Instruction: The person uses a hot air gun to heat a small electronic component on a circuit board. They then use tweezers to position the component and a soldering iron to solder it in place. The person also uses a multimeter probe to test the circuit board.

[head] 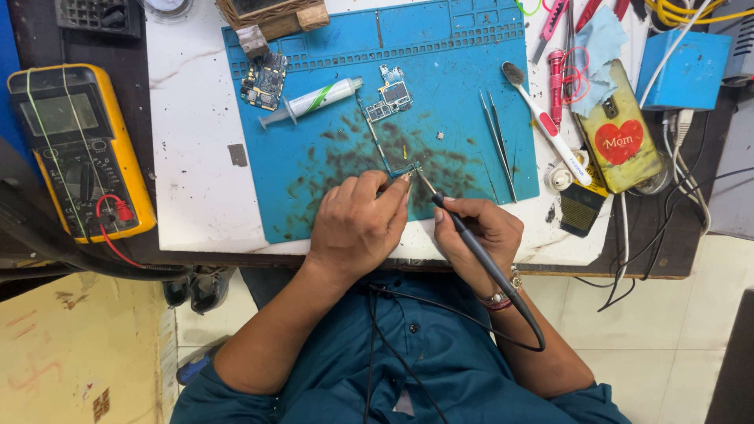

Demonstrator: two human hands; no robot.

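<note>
My right hand (pixel 481 234) grips a black soldering iron (pixel 471 239) like a pen, its metal tip touching a small circuit board piece (pixel 402 169) on the blue work mat (pixel 455 94). My left hand (pixel 357 224) rests on the mat beside it, with thumb and fingertips pinching a thin wire or edge of that small board. A second circuit board (pixel 390 96) lies further up the mat. Next to it lies a white syringe (pixel 314 100) with a green stripe.
A yellow multimeter (pixel 78 149) sits at the left. Another circuit board (pixel 265 80) lies at the mat's upper left. Tweezers (pixel 496 137), a toothbrush (pixel 546 126), a phone in a yellow case (pixel 620 133) and a blue box (pixel 682 69) crowd the right side.
</note>
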